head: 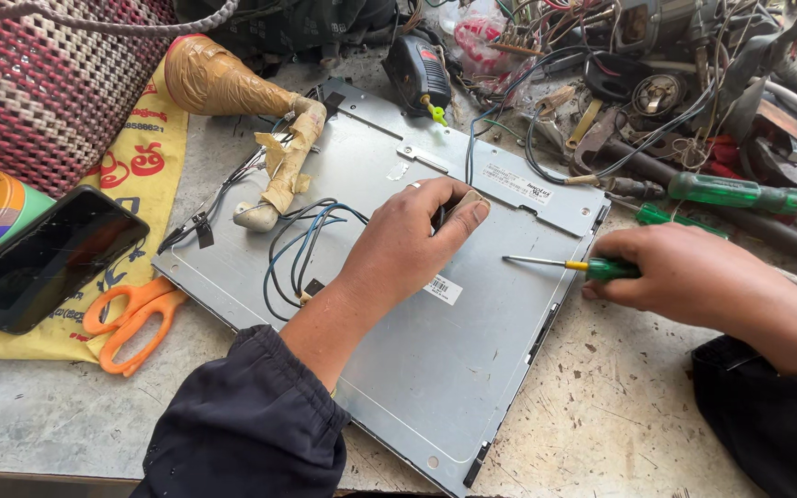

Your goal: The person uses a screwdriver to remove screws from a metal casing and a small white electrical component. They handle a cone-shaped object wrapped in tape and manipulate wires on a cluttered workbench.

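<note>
A flat grey metal panel point(435, 369), the back of a screen, lies slanted on the scratched, worn workbench point(601, 424). The left hand point(412, 242) rests on the panel's middle, fingers curled down onto a small tan object point(466, 201) under the fingertips; what that object is cannot be told. The right hand point(694, 275), at the panel's right edge, closes around a green-handled screwdriver point(569, 266) whose thin shaft points left over the metal. Blue and black wires point(302, 244) loop on the panel beside the left wrist. Orange-handled scissors point(131, 318) and a dark phone point(43, 260) lie to the left. Beyond, a tape-wrapped tool point(232, 92) and tangled cables point(657, 74) crowd the bench.
</note>
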